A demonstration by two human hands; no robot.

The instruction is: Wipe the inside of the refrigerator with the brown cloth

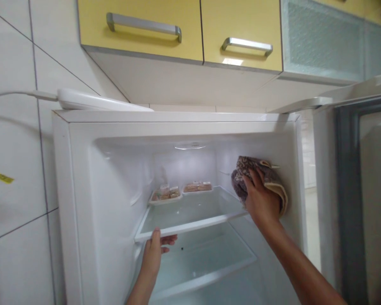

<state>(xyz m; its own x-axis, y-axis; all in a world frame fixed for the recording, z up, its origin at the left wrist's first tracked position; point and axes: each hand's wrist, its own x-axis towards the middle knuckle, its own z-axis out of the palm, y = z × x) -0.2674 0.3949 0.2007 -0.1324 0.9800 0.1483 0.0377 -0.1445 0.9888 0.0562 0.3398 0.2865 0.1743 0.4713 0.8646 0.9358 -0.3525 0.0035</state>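
Note:
An open fridge (178,117) shows its white interior with glass shelves. My right hand (262,197) presses a folded brown patterned cloth (246,165) with a pale edge against the inner right wall. At the front edge of the upper shelf (190,225), my left hand (155,250) has its thumb up at the shelf rim and its fingers apart below it. Two food trays sit at the back of that shelf: one on the left (165,194) and another (197,187) near the middle.
The lower glass shelf (206,277) carries a small dark speck. The open fridge door (349,190) stands at the right. Yellow cupboards (142,38) hang above, and a tiled wall (15,169) is on the left.

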